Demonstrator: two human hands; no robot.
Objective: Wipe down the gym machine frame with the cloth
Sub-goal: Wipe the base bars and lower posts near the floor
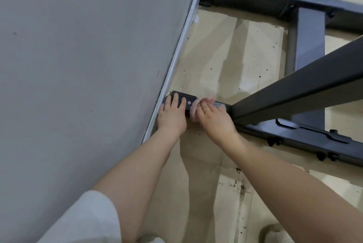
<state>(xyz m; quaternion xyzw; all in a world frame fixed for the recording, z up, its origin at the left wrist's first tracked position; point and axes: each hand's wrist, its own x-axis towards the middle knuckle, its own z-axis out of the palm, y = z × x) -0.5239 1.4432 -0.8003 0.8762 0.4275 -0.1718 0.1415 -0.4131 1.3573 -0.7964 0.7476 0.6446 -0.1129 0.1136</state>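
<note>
Pale cloth (193, 108), blurred, mostly under right hand (213, 118).

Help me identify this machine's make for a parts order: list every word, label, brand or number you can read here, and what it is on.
None: no readable text in this view.
The black frame, its end cap, the cloth and the grey wall show no lettering or stickers.

Grey wall, beige floor, seen from my feed

I see a plain grey wall (88, 56) meeting a scuffed beige floor (225, 62) along a pale skirting strip (177, 54); dark specks and streaks mark the floor.
</note>
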